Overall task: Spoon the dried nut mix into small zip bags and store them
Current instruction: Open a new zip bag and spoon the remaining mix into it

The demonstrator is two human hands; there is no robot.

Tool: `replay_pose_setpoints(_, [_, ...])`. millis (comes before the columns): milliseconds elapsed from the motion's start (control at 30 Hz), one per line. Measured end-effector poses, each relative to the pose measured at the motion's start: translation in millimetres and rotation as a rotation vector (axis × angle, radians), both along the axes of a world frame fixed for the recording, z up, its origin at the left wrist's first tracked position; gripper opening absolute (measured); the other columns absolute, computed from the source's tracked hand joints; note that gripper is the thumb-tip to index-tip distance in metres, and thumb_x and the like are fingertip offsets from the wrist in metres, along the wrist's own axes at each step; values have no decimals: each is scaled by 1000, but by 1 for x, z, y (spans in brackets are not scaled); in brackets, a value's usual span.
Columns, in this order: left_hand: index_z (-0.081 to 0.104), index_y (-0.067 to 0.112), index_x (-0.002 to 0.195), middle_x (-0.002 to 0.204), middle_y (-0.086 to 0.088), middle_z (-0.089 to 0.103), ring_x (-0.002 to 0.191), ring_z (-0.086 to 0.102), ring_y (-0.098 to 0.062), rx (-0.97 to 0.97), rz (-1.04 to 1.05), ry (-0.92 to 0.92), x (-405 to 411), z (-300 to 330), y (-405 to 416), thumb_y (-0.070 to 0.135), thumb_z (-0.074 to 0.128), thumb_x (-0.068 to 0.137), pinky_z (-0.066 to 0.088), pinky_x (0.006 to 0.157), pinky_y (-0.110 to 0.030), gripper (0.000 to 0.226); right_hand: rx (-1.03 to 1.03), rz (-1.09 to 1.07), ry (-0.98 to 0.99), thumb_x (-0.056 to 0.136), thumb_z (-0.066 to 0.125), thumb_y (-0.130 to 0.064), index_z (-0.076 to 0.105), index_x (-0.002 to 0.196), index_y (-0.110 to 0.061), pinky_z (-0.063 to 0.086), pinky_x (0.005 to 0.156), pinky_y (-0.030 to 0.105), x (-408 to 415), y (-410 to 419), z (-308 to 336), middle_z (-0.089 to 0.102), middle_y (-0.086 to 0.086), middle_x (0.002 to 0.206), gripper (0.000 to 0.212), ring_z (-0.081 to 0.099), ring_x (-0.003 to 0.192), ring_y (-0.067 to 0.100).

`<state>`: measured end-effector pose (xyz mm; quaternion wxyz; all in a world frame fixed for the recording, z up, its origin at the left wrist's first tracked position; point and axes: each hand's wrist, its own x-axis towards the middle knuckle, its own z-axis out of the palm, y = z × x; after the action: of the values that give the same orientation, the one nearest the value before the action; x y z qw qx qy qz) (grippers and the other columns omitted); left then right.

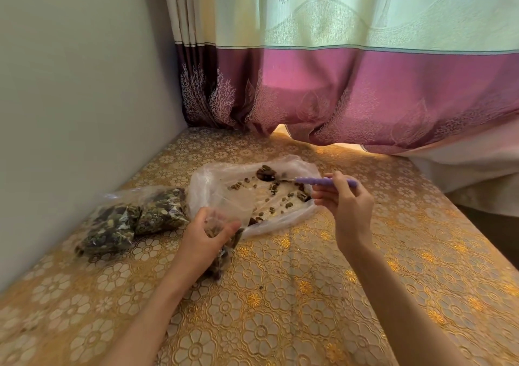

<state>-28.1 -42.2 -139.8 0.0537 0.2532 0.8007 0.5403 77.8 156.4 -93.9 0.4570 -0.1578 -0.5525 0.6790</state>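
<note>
1. At left of frame, two filled zip bags (132, 219) lie on the table (309, 295) beside the wall.
2. Left hand (207, 239), lower centre, pinches a small zip bag (222, 253); its mouth should be held wide and upright.
3. At centre, the large plastic bag (252, 191) holds the scattered nut mix (280, 194).
4. Right hand (344, 203) grips the purple spoon (323, 181), loaded; it should travel level to the small bag.

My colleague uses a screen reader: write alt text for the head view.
A right hand holds a purple-handled spoon over nut mix scattered in a large clear bag, while the left hand grips a small zip bag. Two filled bags lie left on the floral tablecloth.
</note>
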Motion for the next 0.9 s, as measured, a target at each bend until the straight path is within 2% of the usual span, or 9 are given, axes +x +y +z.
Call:
replay_pose_setpoints(100, [51, 30, 92, 85, 17, 63, 73, 58, 13, 21, -4, -25, 2, 2, 0, 65, 58, 58, 37, 59, -14, 49, 50, 149, 32, 96, 49, -13, 64, 79, -1, 52, 51, 22, 4, -12, 15, 71, 7, 65, 26, 62, 54, 17])
replay_pose_setpoints(200, [51, 27, 96, 90, 11, 64, 81, 61, -2, 54, -5, -56, 1, 3, 0, 64, 59, 57, 40, 61, -21, 54, 107, 256, 42, 96, 48, -11, 64, 76, -3, 51, 50, 22, 7, -22, 22, 72, 9, 68, 27, 62, 54, 18])
replay_pose_setpoints(367, [50, 24, 102, 98, -10, 67, 79, 66, -28, 181, -57, -157, 0, 4, -1, 58, 67, 57, 53, 70, -43, 58, 314, 324, -7, 94, 49, -2, 63, 84, -5, 53, 54, 24, 7, -26, 23, 71, 7, 71, 18, 64, 59, 20])
replay_pose_setpoints(467, [50, 31, 102, 95, -6, 70, 74, 69, -17, 238, -52, -169, 0, 3, -1, 56, 70, 56, 52, 67, -36, 56, 418, 360, -40, 92, 50, 3, 64, 90, -5, 55, 59, 28, 6, -26, 21, 69, 14, 76, 16, 66, 63, 23])
replay_pose_setpoints(567, [51, 30, 105, 98, 3, 70, 79, 68, -6, 219, -21, -154, -4, -1, 0, 48, 72, 65, 50, 70, -29, 48, 443, 383, -44, 91, 50, 5, 65, 91, -6, 55, 60, 27, 5, -24, 19, 69, 12, 77, 19, 67, 65, 22])
replay_pose_setpoints(633, [54, 24, 106, 101, 5, 68, 80, 66, 0, 205, -22, -142, -6, -1, 1, 46, 74, 68, 48, 70, -25, 49, 442, 379, -18, 91, 50, 5, 65, 90, -7, 56, 60, 28, 5, -22, 18, 69, 10, 76, 20, 67, 64, 23])
replay_pose_setpoints(700, [61, 12, 106, 105, 7, 61, 81, 60, 10, 173, -35, -87, -5, 0, 1, 59, 73, 64, 47, 67, -16, 64, 402, 366, 16, 90, 50, 1, 65, 89, -6, 56, 59, 28, 4, -19, 18, 70, 9, 74, 17, 66, 62, 22])
replay_pose_setpoints(800, [59, 11, 115, 102, 3, 65, 82, 64, 0, 154, -54, -88, -2, 0, 0, 75, 65, 50, 48, 62, -14, 91, 224, 283, 50, 93, 52, -3, 65, 87, -4, 54, 54, 23, 3, -10, 15, 71, 8, 71, 15, 64, 58, 19])
replay_pose_setpoints(900, [54, 16, 121, 105, -2, 67, 91, 64, -12, 140, -47, -82, -2, 0, 0, 75, 62, 58, 46, 65, -15, 87, 92, 126, 10, 94, 54, -13, 67, 84, -4, 52, 52, 21, 0, 3, 3, 70, 7, 67, 19, 62, 55, 16])
